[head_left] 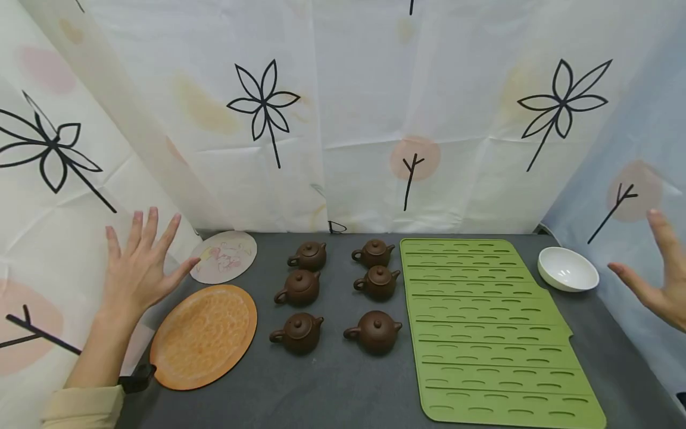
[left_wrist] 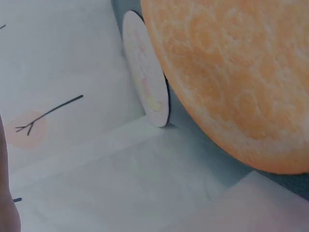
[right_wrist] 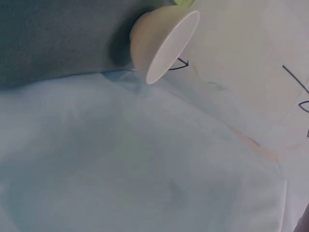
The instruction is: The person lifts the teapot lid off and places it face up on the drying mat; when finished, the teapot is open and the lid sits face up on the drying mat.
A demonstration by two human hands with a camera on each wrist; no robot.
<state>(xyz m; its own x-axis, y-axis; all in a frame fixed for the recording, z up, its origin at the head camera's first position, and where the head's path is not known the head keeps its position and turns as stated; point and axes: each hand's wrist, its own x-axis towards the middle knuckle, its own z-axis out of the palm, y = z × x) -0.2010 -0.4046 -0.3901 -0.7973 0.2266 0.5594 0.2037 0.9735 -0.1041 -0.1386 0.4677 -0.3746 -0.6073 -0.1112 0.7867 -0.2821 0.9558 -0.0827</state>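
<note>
My left hand (head_left: 138, 269) is raised at the left with its fingers spread, holding nothing. Close to it are a round orange-brown mat (head_left: 203, 336) with a bread-like print and a pale oval mat (head_left: 225, 257) with a faint drawing. At the right edge my right hand (head_left: 664, 292) is partly cut off, thumb and a finger extended, apart from the white bowl (head_left: 568, 269) beside it. Several brown clay teapots stand in two columns mid-table, among them a front left teapot (head_left: 300, 333) and a front right teapot (head_left: 377, 332), all with lids on.
A green ridged drying mat (head_left: 493, 333) lies flat between the teapots and the bowl. The dark grey table (head_left: 343, 393) is bordered at the back and sides by white cloth (head_left: 364, 190) printed with flowers and twigs.
</note>
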